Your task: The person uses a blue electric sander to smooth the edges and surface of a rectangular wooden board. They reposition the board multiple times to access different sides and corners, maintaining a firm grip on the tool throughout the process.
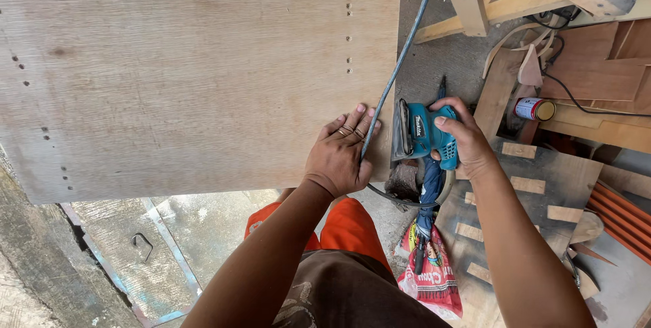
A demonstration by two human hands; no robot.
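- The left hand [337,155] is lying flat, fingers spread, on the near right corner of the plywood panel [196,77], pressing it down; its grip is apart, closed on nothing.
- The right hand [464,139] is wrapping around the top of the teal palm sander [424,134], its grip clamped on the sander's body, with the thumb over the upper housing.
- The sander is sitting just off the panel's right edge, its flat pad turned toward that edge and touching or nearly touching it; which of the two cannot be told.
- The sander's blue cable [400,56] is running up from the tool, across the panel's right corner and out of the top of the view.
- The panel is looking large, thin and stiff, likely light for its size and prone to shifting or chattering, so a flat palm near the worked edge seems the sound hold.
- The sander is looking compact, hard-shelled and moderately heavy; the rounded top is the natural place to hold it.
- To the right, wood offcuts [522,185], a small can [534,109] and a red printed bag [434,274] are lying on the floor, well apart from the panel.
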